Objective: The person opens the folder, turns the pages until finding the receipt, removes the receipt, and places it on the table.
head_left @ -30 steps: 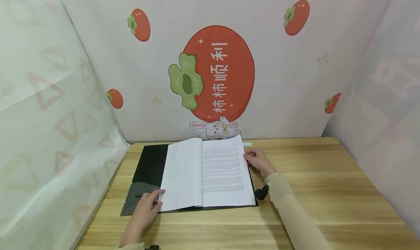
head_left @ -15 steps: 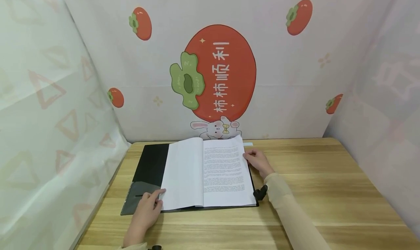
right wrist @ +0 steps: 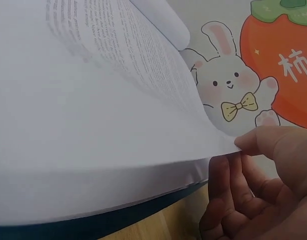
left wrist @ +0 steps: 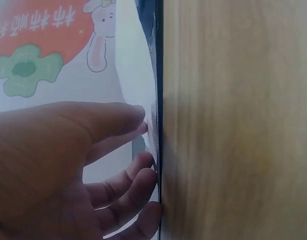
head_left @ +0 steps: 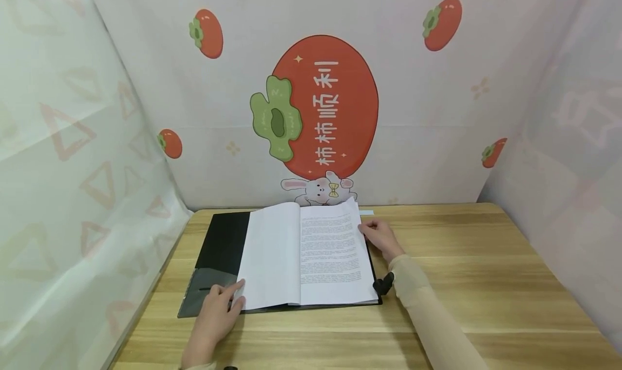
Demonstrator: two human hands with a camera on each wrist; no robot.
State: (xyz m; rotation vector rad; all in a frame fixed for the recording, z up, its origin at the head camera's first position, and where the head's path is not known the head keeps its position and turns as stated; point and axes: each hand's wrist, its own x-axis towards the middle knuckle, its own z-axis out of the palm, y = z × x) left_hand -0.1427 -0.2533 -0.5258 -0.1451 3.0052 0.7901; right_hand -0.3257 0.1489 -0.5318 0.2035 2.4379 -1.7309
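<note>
A black folder (head_left: 224,241) lies spread on the table, with a thick stack of white paper turned open inside it. Its left page (head_left: 269,254) is blank and bows upward near the fold, while the right page (head_left: 330,246) carries printed lines. My left hand (head_left: 213,317) rests at the lower left edge of the blank page, index finger stretched onto the paper, thumb near the bottom corner. At the right edge, my right hand (head_left: 382,237) pinches the printed sheet between thumb and fingers. In the right wrist view this sheet (right wrist: 108,120) curves up from the pages beneath.
The wooden table (head_left: 466,273) extends to the right of the folder. A small pale blue strip (head_left: 366,212) lies behind the folder's right top corner. A white cloth backdrop (head_left: 413,111) with persimmon and rabbit prints stands along the back edge, with cloth at both sides.
My right hand has shifted slightly left with the pinched page edge, and the sheet's top right corner has risen a little. My left hand stays at the blank page.
</note>
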